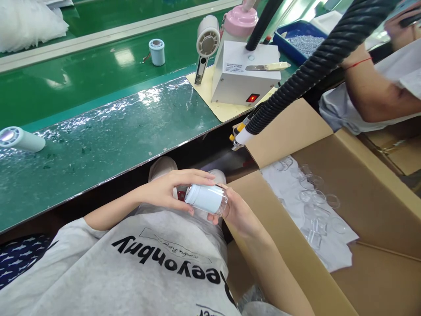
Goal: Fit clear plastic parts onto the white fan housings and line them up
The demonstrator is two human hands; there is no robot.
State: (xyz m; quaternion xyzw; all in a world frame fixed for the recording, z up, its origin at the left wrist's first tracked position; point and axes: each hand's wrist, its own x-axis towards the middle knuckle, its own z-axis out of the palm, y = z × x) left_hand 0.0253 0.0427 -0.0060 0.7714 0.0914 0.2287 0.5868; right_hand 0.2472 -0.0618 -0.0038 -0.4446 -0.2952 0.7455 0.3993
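Observation:
In front of my lap, a light blue cylindrical housing (207, 198) lies tilted between my hands, with a clear plastic cover (224, 202) around its right end. My right hand (237, 205) is closed around the covered end, its fingertips partly hidden behind it. My left hand (174, 191) curves round the other end, fingers along the top and thumb below. Something small and red, partly hidden, shows beside the housing's left end. Similar light blue housings stand on the bench: one upright with short wires (157, 52), another lying at the far left (21, 139).
An open cardboard box (279, 215) on my right holds clear plastic pieces (315, 215) on white sheeting. A black ribbed hose (296, 83) hangs across the view. On the green bench (131, 127) stand a white machine (246, 79), a handheld fan (207, 41) and a pink-lidded bottle (241, 22). A co-worker's arm (375, 87) is at right.

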